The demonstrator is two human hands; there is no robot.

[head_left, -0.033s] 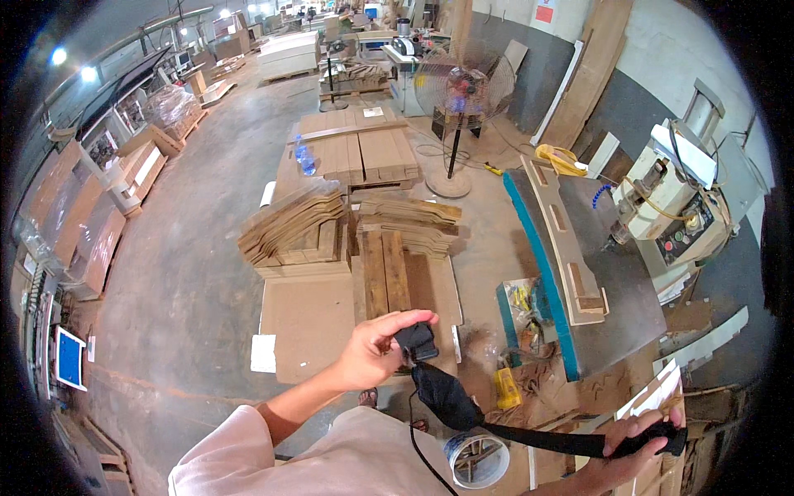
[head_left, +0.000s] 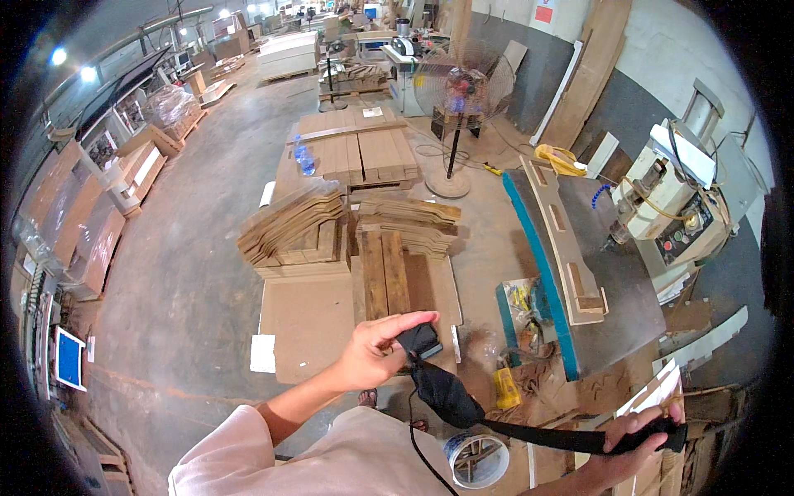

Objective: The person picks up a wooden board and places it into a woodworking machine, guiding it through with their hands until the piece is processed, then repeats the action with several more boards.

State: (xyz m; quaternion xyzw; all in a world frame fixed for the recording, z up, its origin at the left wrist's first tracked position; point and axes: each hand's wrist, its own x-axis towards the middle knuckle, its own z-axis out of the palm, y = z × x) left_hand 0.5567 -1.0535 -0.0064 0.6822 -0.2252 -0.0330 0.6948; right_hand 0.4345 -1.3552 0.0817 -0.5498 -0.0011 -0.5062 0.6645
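Observation:
A black fabric strap [head_left: 542, 436] with a padded, pouch-like part [head_left: 445, 395] stretches between my two hands. At its left end, my left hand [head_left: 376, 354] pinches a small black block-like piece [head_left: 419, 340] between thumb and fingers. From near that piece a thin black cord [head_left: 416, 442] hangs down past my shirt. My right hand [head_left: 633, 450], low at the right, is wrapped round the strap's other end, where a dark bulky part [head_left: 674, 436] shows beyond the fingers. What exactly these end pieces are, I cannot tell.
Stacked curved wooden parts [head_left: 294, 219] and long boards [head_left: 385, 269] lie on a low pallet [head_left: 306, 314] ahead. On the right stands a machine [head_left: 662, 194] by a dark table [head_left: 612, 331]. A white bucket [head_left: 477, 463] is near my feet; a pedestal fan [head_left: 455, 132] stands farther off.
The black piece in my left hand has tilted slightly. My right hand has shifted very little; the surroundings look the same.

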